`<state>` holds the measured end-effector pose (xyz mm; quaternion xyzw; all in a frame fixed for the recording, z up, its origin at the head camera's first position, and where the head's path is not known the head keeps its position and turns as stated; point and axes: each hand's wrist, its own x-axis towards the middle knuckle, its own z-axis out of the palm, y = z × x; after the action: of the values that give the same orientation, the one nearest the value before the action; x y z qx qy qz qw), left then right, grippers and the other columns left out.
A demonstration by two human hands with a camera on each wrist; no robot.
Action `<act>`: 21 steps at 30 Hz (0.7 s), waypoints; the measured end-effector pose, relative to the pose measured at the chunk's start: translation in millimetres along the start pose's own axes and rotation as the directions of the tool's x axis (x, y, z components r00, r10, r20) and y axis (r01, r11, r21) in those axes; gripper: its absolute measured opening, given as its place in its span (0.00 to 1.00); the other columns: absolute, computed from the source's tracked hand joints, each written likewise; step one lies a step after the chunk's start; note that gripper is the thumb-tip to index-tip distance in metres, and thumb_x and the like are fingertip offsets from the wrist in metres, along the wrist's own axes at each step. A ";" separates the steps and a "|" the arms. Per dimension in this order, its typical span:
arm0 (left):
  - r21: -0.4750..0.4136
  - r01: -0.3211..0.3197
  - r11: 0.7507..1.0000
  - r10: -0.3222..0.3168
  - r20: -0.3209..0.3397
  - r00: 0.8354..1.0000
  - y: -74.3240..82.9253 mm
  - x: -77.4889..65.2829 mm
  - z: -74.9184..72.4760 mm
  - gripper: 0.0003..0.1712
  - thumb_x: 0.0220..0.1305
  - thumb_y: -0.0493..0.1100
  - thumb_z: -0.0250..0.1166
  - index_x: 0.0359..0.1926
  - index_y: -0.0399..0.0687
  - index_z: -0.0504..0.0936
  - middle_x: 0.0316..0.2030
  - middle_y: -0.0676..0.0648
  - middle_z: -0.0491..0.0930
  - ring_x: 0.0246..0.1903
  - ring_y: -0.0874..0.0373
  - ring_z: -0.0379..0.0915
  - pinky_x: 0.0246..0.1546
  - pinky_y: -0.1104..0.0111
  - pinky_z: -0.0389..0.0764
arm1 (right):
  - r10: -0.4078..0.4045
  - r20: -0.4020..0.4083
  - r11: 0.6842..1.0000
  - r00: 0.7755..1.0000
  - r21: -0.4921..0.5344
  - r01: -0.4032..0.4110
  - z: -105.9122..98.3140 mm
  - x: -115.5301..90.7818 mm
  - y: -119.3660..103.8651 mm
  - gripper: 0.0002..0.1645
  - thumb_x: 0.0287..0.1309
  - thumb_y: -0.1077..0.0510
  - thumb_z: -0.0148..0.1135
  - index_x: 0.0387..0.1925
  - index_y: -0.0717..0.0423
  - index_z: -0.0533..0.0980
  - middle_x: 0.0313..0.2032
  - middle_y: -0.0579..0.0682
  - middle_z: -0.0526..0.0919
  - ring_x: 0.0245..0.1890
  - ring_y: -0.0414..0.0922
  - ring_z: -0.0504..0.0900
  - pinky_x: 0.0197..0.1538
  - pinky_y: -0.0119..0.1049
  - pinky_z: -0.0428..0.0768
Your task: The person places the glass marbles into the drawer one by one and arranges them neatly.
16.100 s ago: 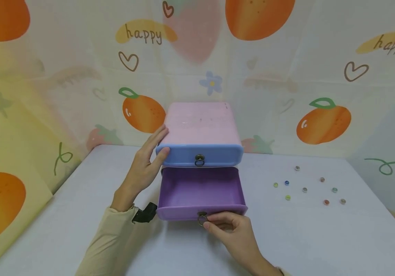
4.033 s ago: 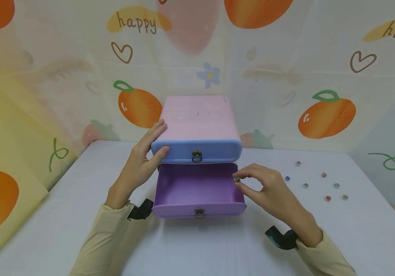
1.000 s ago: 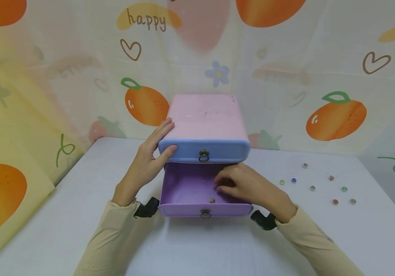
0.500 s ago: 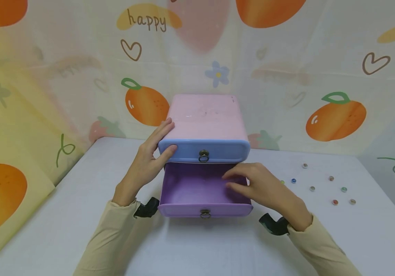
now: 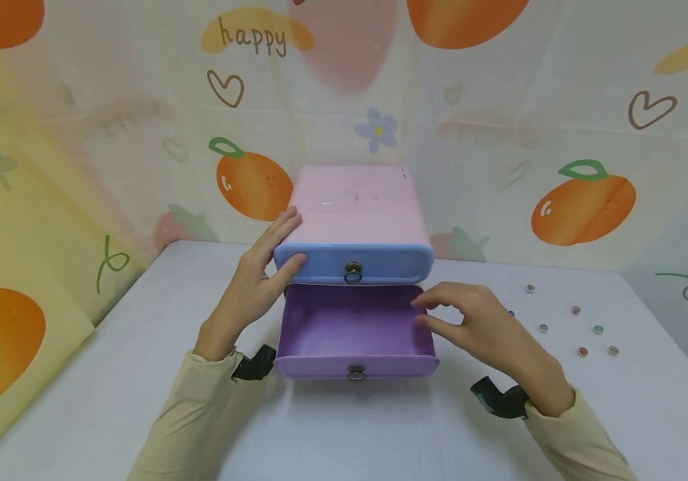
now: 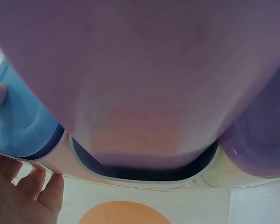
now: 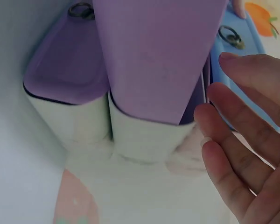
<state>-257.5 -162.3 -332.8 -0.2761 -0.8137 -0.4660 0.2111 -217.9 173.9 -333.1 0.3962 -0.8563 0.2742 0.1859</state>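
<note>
My left hand (image 5: 244, 287) rests against a small drawer cabinet (image 5: 359, 200) with a pink top, its fingers along the left side and thumb on the front of the blue upper drawer (image 5: 389, 264). Below it a purple drawer (image 5: 356, 367) stands pulled out; no bead shows inside from the head view. At that drawer's right wall is my right hand (image 5: 470, 321), thumb and fingers apart, nothing between them. In the right wrist view its fingers (image 7: 233, 163) spread loosely beside the cabinet.
Small glass beads lie scattered on the white table to the right, among them a red one (image 5: 582, 352) and a green one (image 5: 598, 329). A blue bead (image 5: 511, 313) peeks from behind my right hand. Another purple drawer (image 7: 70, 60), closed, sits lowest. A printed cloth hangs behind.
My right hand pulled the purple drawer out by its ring, then brought a yellow-green bead from the table and released it inside. It has since moved right, out of the drawer; the left hand stays.
</note>
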 end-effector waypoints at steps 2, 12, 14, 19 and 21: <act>-0.001 -0.001 1.000 0.001 0.000 1.000 -0.5 0.1 0.1 0.34 0.67 0.34 0.62 0.73 0.47 0.66 0.76 0.49 0.59 0.78 0.58 0.46 0.73 0.55 0.62 | 0.018 -0.005 1.000 1.000 -0.001 -0.018 -1.4 -2.9 1.5 0.18 0.47 0.67 0.76 0.42 0.53 0.84 0.38 0.44 0.89 0.38 0.38 0.85 0.41 0.36 0.85; -0.002 0.005 1.000 -0.006 -0.004 1.000 0.6 -0.2 0.2 0.34 0.67 0.34 0.63 0.73 0.48 0.66 0.76 0.51 0.59 0.77 0.59 0.46 0.73 0.57 0.62 | 0.036 -0.073 0.998 0.997 -0.051 -0.040 -6.1 -12.5 10.4 0.19 0.44 0.68 0.76 0.41 0.52 0.85 0.37 0.42 0.89 0.35 0.39 0.85 0.39 0.36 0.85; -0.003 0.007 1.000 -0.007 -0.004 1.000 0.4 -0.3 0.1 0.34 0.67 0.34 0.63 0.73 0.48 0.66 0.76 0.51 0.59 0.77 0.59 0.46 0.73 0.57 0.62 | 0.037 -0.087 0.997 0.995 -0.057 -0.042 -7.1 -12.9 11.5 0.20 0.44 0.69 0.76 0.41 0.51 0.85 0.37 0.42 0.89 0.35 0.39 0.85 0.39 0.36 0.85; -0.002 0.008 1.000 -0.008 -0.005 1.000 -0.1 -0.3 0.3 0.34 0.67 0.34 0.62 0.73 0.48 0.66 0.76 0.51 0.59 0.77 0.59 0.46 0.73 0.57 0.62 | 0.060 -0.098 0.996 0.993 -0.062 -0.067 -8.2 -13.8 14.5 0.19 0.44 0.69 0.76 0.40 0.51 0.86 0.37 0.41 0.89 0.35 0.39 0.85 0.38 0.36 0.84; 0.002 0.009 1.000 -0.009 -0.002 1.000 -0.2 -0.2 0.5 0.34 0.68 0.35 0.62 0.73 0.49 0.66 0.76 0.51 0.59 0.77 0.59 0.46 0.73 0.56 0.62 | 0.073 -0.094 0.995 0.993 -0.061 -0.079 -8.4 -14.5 16.0 0.18 0.45 0.68 0.76 0.40 0.51 0.86 0.37 0.41 0.89 0.35 0.40 0.85 0.38 0.36 0.84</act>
<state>-257.6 -162.0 -333.2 -0.2717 -0.8151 -0.4666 0.2102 -220.6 196.1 -339.5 0.3442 -0.8697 0.2711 0.2272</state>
